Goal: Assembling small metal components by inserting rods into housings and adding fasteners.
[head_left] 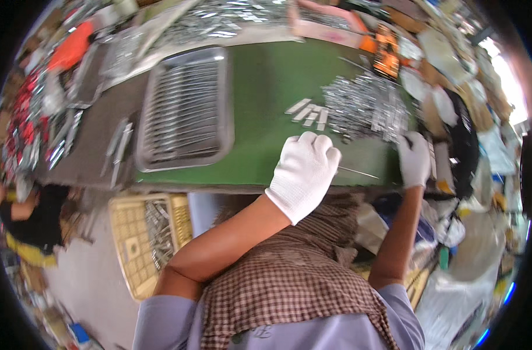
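My left hand [306,169], in a white knit glove, is closed above the front of the green table mat [257,105]; its curled fingers hide whatever they may hold. A thin metal rod [359,172] shows just right of that fist, and I cannot tell whether the hand grips it. My right hand [414,158], gloved in white too, is at the right edge of a pile of small shiny metal parts [365,105]. Its fingers are blurred and partly hidden. Several flat metal strips [309,112] lie at the pile's left side, beyond my left hand.
A grey metal tray [225,125] with a row of slender metal pieces stands on the left of the table. Loose metal pieces [121,146] lie beside it. More metal parts [225,17] cover the far side. Yellow crates [129,245] stand below; another person [35,216] is at far left.
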`<state>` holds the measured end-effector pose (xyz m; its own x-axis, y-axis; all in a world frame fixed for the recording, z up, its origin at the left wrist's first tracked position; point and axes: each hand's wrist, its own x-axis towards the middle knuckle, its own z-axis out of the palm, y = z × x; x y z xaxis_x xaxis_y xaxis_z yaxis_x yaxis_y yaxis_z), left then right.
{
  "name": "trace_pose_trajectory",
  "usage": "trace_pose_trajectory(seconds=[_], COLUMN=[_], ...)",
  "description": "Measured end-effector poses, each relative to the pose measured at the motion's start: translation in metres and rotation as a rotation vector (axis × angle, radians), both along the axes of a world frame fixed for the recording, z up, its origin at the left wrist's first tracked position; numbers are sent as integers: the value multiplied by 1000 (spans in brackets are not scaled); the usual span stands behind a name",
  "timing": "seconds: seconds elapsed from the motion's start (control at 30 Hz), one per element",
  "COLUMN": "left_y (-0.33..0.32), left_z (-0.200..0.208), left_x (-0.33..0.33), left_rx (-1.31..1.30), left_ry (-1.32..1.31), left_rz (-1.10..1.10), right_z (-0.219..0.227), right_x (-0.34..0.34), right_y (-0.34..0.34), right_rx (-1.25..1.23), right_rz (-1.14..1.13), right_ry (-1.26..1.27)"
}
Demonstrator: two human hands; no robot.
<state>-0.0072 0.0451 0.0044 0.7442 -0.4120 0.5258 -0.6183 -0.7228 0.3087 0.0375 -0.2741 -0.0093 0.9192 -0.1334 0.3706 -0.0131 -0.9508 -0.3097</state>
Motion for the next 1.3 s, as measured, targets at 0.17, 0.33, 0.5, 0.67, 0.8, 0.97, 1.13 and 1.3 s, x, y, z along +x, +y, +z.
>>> trace_pose_trajectory(seconds=[0.17, 0.33, 0.5, 0.67, 0.8, 0.97, 1.13, 1.3], left_y=[135, 237, 249, 241, 173, 68, 38, 43], left_z=[41, 52, 59, 59, 65, 22, -3, 6], left_x=[-2, 2, -11, -16, -4, 35, 86, 83], left_rx=[92, 163, 328, 383, 347, 86, 240, 168], left_ry=[-92, 322, 502, 410, 173, 7, 110, 195], left_rz=[236, 354, 322, 340, 282, 113, 295, 302], right_z=[-16, -21, -8, 10, 28, 22, 25, 26], right_x=[1, 6, -3, -16, -29, -47, -68, -66], right_y=[-13, -4, -15, -27, 4, 44, 72, 87], right_rx=[26, 15, -34, 326, 1016, 1246, 880, 280], right_rz=[-97, -186, -313, -383, -134, 62, 181, 407], right_ry=[-91, -67, -63, -235, -391, -178, 88, 32])
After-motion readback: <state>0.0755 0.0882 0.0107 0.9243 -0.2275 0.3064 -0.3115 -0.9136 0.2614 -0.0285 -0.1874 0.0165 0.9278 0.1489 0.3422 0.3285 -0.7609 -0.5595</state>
